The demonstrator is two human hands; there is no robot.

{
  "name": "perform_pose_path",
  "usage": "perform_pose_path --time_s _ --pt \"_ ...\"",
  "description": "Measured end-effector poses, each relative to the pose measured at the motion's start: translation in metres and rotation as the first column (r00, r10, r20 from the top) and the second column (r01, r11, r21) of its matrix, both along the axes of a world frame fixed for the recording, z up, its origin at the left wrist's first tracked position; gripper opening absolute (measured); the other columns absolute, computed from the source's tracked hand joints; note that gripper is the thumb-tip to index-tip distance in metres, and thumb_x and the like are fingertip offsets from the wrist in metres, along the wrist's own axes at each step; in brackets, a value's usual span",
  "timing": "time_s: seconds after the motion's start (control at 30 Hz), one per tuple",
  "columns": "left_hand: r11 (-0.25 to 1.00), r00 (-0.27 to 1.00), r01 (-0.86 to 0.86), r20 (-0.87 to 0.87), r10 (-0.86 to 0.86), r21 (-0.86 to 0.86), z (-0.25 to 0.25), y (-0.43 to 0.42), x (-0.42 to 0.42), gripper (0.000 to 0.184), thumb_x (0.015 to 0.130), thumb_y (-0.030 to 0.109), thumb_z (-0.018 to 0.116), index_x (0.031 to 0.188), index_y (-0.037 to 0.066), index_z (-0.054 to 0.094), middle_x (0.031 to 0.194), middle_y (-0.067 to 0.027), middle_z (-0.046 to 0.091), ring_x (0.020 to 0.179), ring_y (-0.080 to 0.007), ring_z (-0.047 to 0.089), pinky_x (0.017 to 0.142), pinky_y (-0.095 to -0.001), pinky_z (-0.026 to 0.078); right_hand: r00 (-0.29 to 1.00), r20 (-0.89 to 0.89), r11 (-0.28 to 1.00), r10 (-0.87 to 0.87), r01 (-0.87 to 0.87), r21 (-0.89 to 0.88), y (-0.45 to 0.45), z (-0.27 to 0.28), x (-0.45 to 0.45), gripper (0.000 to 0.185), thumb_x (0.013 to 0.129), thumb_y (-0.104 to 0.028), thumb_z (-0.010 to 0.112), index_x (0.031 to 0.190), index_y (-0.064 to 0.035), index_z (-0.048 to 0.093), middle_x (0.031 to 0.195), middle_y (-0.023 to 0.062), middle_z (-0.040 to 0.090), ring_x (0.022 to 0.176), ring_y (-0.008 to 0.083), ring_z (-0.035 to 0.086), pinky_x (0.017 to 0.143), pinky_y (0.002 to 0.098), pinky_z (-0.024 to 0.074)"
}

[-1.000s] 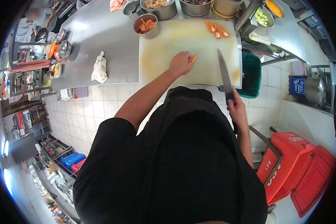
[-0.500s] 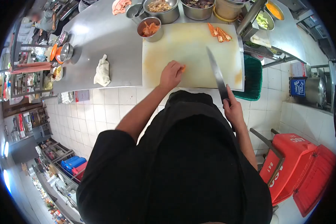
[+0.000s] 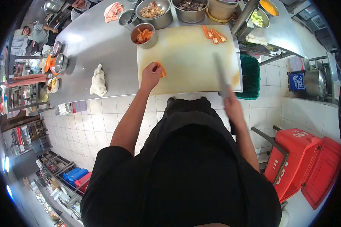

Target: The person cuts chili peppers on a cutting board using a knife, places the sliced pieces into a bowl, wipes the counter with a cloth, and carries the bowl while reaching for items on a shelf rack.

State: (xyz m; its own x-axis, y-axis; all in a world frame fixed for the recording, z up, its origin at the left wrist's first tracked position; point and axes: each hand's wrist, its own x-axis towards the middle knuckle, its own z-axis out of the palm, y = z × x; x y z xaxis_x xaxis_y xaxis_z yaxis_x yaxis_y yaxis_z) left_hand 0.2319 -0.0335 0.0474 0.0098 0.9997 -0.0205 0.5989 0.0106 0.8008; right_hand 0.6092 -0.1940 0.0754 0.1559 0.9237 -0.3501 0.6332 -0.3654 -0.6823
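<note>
My left hand point(image 3: 150, 77) is closed on an orange pepper piece point(image 3: 161, 69) near the left side of the cutting board point(image 3: 189, 64). Gripped in my right hand point(image 3: 234, 109) is a long kitchen knife point(image 3: 220, 70), its blurred blade pointing away from me over the board's right part, apart from the pepper. At the far right of the board lie several cut orange-red pepper pieces point(image 3: 214, 35) with pale insides. A metal container point(image 3: 150, 42) of orange slices stands at the board's far left corner.
Metal pots point(image 3: 163, 22) of sliced food line the back of the steel table point(image 3: 91, 49). A white cloth point(image 3: 98, 81) lies to the left. Right of the board hangs a green-lined bin point(image 3: 251, 77); a red bin point(image 3: 291, 155) stands lower right. A person point(image 3: 41, 34) is far left.
My left hand has moved left across the board, and more of the orange pepper piece now shows beside its fingers. The knife has shifted and is now blurred. The whole view has moved slightly.
</note>
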Motion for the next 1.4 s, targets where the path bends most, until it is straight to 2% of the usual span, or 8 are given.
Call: perform_pose_path --time_s 0.13,0.2,0.3,0.43,0.53,0.7,1.2,1.4 --pt "0.989 0.990 0.119 -0.064 -0.125 -0.091 -0.004 0.014 0.014 0.034 0.091 0.016 0.072 0.121 0.002 0.066 0.101 -0.0131 0.068 0.085 -0.0205 0.067 0.080 -0.0337 0.055 0.920 0.258 0.955 -0.296 0.280 0.099 -0.027 -0.019 0.092 0.067 0.095 -0.012 0.053 0.159 -0.0195 0.033 0.096 0.0317 0.070 0.088 0.0509 0.068 0.076 0.0561 0.0539" --pt "0.993 0.982 0.117 -0.151 -0.113 0.016 -0.006 0.016 0.016 0.040 0.088 0.016 0.074 0.125 0.003 0.065 0.107 -0.0142 0.066 0.087 -0.0234 0.066 0.082 -0.0351 0.056 0.861 0.481 0.985 -0.165 0.172 0.030 -0.037 -0.017 0.108 0.067 0.095 -0.013 0.051 0.159 -0.0207 0.033 0.090 0.0328 0.069 0.081 0.0513 0.067 0.072 0.0589 0.0519" --pt "0.989 0.978 0.094 -0.197 -0.069 0.118 0.002 0.003 0.015 0.044 0.086 0.017 0.076 0.126 0.004 0.063 0.111 -0.0143 0.062 0.087 -0.0264 0.065 0.082 -0.0376 0.056 0.924 0.382 0.999 -0.024 0.032 -0.013 -0.047 -0.008 0.084 0.069 0.095 -0.013 0.052 0.160 -0.0221 0.030 0.089 0.0335 0.068 0.082 0.0518 0.067 0.072 0.0596 0.0514" --pt "0.994 0.977 0.105 -0.186 -0.100 0.017 0.001 -0.017 0.020 0.041 0.085 0.018 0.076 0.122 0.004 0.065 0.108 -0.0151 0.063 0.091 -0.0284 0.066 0.084 -0.0394 0.056 0.965 0.195 0.969 -0.173 0.132 0.208 -0.028 0.028 0.042 0.071 0.096 -0.008 0.050 0.161 -0.0250 0.028 0.098 0.0316 0.069 0.084 0.0494 0.068 0.073 0.0572 0.0524" --pt "0.988 0.957 0.152 -0.255 -0.139 0.031 0.000 -0.016 0.031 0.040 0.084 0.020 0.076 0.119 0.004 0.065 0.109 -0.0156 0.062 0.096 -0.0308 0.066 0.087 -0.0410 0.055 0.946 0.203 0.967 0.254 -0.254 -0.027 0.003 0.057 -0.008 0.073 0.095 -0.007 0.050 0.160 -0.0340 0.030 0.097 0.0301 0.069 0.081 0.0459 0.069 0.071 0.0543 0.0540" --pt "0.988 0.910 0.150 -0.385 -0.155 -0.043 0.011 -0.013 0.037 0.040 0.083 0.024 0.075 0.116 0.004 0.066 0.111 -0.0155 0.061 0.103 -0.0349 0.064 0.090 -0.0439 0.053 0.789 0.310 0.809 0.530 -0.580 0.093 0.047 0.041 -0.065 0.070 0.092 -0.008 0.055 0.156 -0.0309 0.040 0.089 0.0241 0.071 0.080 0.0425 0.070 0.074 0.0523 0.0556" --pt "0.987 0.892 0.129 -0.423 -0.157 -0.095 0.012 -0.005 0.042 0.029 0.082 0.022 0.067 0.107 0.007 0.063 0.108 -0.0152 0.060 0.100 -0.0365 0.064 0.087 -0.0466 0.054 0.647 0.409 0.738 0.644 -0.666 -0.109 0.065 0.075 -0.081 0.079 0.087 -0.002 0.056 0.158 -0.0289 0.037 0.081 0.0207 0.067 0.078 0.0400 0.069 0.074 0.0517 0.0560" --pt "0.981 0.885 0.170 -0.425 -0.192 -0.089 0.015 -0.005 0.037 0.028 0.082 0.019 0.066 0.108 0.008 0.064 0.107 -0.0146 0.060 0.103 -0.0355 0.064 0.088 -0.0457 0.054 0.755 0.275 0.762 0.595 -0.639 0.106 0.088 0.010 -0.090 0.077 0.091 -0.005 0.053 0.160 -0.0302 0.029 0.079 0.0207 0.067 0.076 0.0398 0.069 0.072 0.0525 0.0552"
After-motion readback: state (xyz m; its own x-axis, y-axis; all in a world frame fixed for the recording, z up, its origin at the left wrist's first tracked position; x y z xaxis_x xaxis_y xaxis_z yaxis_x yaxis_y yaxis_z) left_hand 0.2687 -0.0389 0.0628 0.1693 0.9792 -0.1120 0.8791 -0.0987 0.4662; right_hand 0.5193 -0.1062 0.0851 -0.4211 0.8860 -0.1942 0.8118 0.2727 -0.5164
